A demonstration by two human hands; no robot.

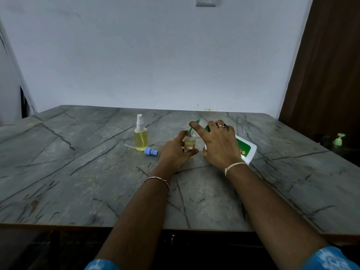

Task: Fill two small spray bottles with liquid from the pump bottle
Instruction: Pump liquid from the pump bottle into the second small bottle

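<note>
table [97, 182]: matt grey stone-look | spray bottles [140, 137]: clear glossy plastic | pump bottle [246, 150]: white smooth plastic

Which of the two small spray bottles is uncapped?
The labelled bottle gripped by the left hand: its neck is open. The other spray bottle, standing alone to its left, wears a white sprayer.

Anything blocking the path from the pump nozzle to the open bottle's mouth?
Nothing visible. The green nozzle meets the mouth of the open bottle, which the left hand grips. The right hand holds the pump bottle tilted. The blue spray cap lies off to the left on the table.
</note>
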